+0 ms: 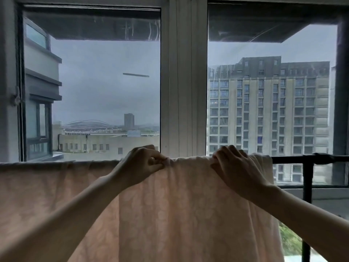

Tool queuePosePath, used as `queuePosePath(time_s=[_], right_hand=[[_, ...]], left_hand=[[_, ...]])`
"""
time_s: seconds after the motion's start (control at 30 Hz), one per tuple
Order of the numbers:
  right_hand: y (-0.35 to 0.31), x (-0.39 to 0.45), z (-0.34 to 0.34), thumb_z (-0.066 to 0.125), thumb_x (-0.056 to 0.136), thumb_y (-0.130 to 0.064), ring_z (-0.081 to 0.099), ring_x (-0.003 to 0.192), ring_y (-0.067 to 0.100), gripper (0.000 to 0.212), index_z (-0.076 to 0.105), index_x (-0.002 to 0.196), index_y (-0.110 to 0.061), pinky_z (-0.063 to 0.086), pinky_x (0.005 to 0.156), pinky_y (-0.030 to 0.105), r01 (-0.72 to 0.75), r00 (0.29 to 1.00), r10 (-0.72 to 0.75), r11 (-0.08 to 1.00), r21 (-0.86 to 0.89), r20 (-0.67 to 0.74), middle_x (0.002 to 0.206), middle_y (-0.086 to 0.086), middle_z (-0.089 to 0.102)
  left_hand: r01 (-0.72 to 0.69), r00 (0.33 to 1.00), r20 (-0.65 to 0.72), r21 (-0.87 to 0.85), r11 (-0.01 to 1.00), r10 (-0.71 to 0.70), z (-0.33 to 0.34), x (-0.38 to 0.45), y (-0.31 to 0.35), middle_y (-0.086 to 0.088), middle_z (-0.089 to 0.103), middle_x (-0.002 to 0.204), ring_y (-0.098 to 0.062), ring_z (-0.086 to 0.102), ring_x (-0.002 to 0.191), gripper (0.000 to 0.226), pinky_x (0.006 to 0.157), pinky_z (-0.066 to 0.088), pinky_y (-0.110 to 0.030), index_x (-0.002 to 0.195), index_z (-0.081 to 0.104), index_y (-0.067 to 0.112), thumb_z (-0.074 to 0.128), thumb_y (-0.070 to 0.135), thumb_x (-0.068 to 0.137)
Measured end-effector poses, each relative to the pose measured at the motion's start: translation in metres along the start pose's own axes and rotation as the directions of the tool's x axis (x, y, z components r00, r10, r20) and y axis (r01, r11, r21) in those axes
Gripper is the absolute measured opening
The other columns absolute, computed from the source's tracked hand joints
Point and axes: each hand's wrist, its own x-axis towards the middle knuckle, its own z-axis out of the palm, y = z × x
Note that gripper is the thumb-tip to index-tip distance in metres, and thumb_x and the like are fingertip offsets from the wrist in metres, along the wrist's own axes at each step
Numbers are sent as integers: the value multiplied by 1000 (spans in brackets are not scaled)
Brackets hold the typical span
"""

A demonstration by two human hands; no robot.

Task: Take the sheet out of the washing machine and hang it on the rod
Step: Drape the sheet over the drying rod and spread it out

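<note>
**Sheet draped over rod, both hands at the top fold**

1 pale pink patterned fabric sheet (170, 205) hangs over 1 black horizontal metal rod (294, 159), which stands in front of the window. The sheet covers the rod from the left edge of the view to a point just right of the right hand; only the right end of the rod is bare. The cloth falls straight down and runs out of the bottom of the view. Its top edge is bunched and wrinkled between the 2 hands.

2 bare hands are in view, both raised to the rod line. The left hand (143, 163) has its fingers curled and pinches a fold of the sheet at the top edge. The right hand (234, 167) lies over the top of the sheet with its fingers bent down onto the cloth, gripping it at the rod.

1 black vertical metal post (307, 186) joins the rod at the right. Behind stand 2 glass window panes, parted by 1 white window frame upright (184, 82). 1 tall grey multi-storey building (268, 110) shows through the right pane.
</note>
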Motion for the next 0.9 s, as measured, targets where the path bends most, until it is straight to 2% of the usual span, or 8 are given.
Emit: queuePosePath(time_s=[0.17, 0.33, 0.5, 0.6, 0.67, 0.73, 0.8, 0.9], right_hand=[[7, -2, -2, 59, 89, -34, 56, 80, 11, 15, 60, 91, -20, 47, 69, 26, -12, 999, 8, 995, 99, 39, 89, -7, 57], [-1, 7, -5, 64, 85, -13, 51, 63, 13, 11, 54, 80, -16, 40, 55, 25, -58, 998, 59, 998, 30, -5, 76, -3, 52], [7, 33, -2, 54, 90, -8, 50, 72, 16, 8, 49, 87, -13, 48, 71, 31, -157, 986, 152, 986, 65, 70, 81, 1, 53], [15, 37, 3, 48, 96, -20, 55, 76, 13, 9, 51, 87, -17, 46, 72, 28, -217, 965, 185, 962, 166, 186, 84, -4, 57], [19, 35, 5, 50, 95, -26, 56, 74, 10, 13, 53, 86, -19, 50, 71, 30, -189, 962, 140, 961, 202, 233, 81, -6, 58], [21, 32, 4, 49, 96, -27, 56, 74, 9, 14, 55, 87, -18, 51, 70, 30, -129, 969, 83, 973, 190, 235, 82, -5, 59], [19, 30, 2, 48, 96, -26, 54, 76, 9, 12, 56, 90, -18, 49, 71, 27, -77, 971, 36, 983, 165, 237, 84, -5, 59], [17, 26, -1, 48, 96, -24, 49, 75, 6, 8, 54, 94, -20, 42, 70, 20, -13, 965, -20, 993, 121, 260, 85, -7, 58]], left_hand=[[70, 997, 24, -89, 994, -68, -10, 10, -9, 15, 67, 69, -5, 64, 67, 9, 63, 51, -22, 72, 76, 30, 80, 37, 71], [162, 987, 33, -112, 980, -159, -9, 18, -20, 15, 65, 61, -6, 63, 63, 13, 66, 51, -27, 66, 71, 23, 78, 26, 77], [172, 982, -67, -72, 982, -177, -4, 33, -17, 6, 66, 75, -13, 62, 75, 11, 73, 50, -31, 74, 66, 23, 70, 20, 84], [134, 989, 45, 145, 980, -142, 6, 29, -15, 12, 65, 83, -11, 60, 78, 16, 66, 44, -30, 76, 58, 29, 56, 35, 92], [129, 982, 113, 189, 973, -152, 13, 21, -17, 12, 62, 79, -14, 59, 78, 26, 65, 42, -32, 73, 53, 29, 45, 40, 96], [138, 984, 90, 149, 979, -152, 14, 18, -22, 17, 61, 82, -12, 60, 81, 26, 69, 44, -32, 77, 55, 32, 41, 46, 95], [114, 992, 46, 62, 991, -117, 12, 19, -23, 21, 62, 98, -5, 59, 85, 18, 75, 47, -32, 92, 59, 36, 45, 45, 93], [4, 1000, 11, -29, 1000, -3, 11, 25, -17, 17, 62, 97, 0, 58, 78, 8, 71, 50, -26, 93, 62, 33, 62, 26, 90]])
